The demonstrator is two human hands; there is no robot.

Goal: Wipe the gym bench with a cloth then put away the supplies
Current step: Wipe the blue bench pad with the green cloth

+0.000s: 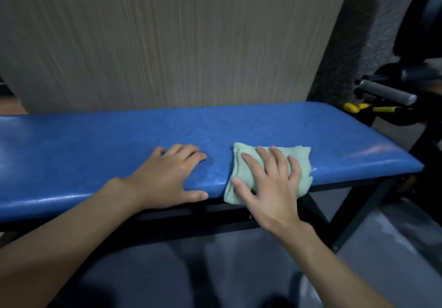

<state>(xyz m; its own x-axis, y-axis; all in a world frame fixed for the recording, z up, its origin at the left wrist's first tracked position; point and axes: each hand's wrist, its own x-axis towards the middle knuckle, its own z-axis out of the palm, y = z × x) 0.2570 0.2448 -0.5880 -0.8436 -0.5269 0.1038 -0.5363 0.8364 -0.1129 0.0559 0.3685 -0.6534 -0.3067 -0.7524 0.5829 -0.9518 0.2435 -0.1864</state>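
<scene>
A wood-grain panel (167, 40) is seen standing directly behind the blue bench (95, 145), closing off its far side. Dark gym equipment with a grey handle (387, 91) and yellow parts (351, 107) is being crowded in near the bench's right end. The near edge and the rounded right end of the pad are left free, and bare pad is lying open to the left. A folded pale green cloth (241, 164) is being pressed flat on the pad under the right hand (270, 181), fingers spread wide, one corner hanging over the near edge. The left hand (167, 178) is being rested open on the pad just beside the cloth, nothing held, thumb hooked over the front edge.
</scene>
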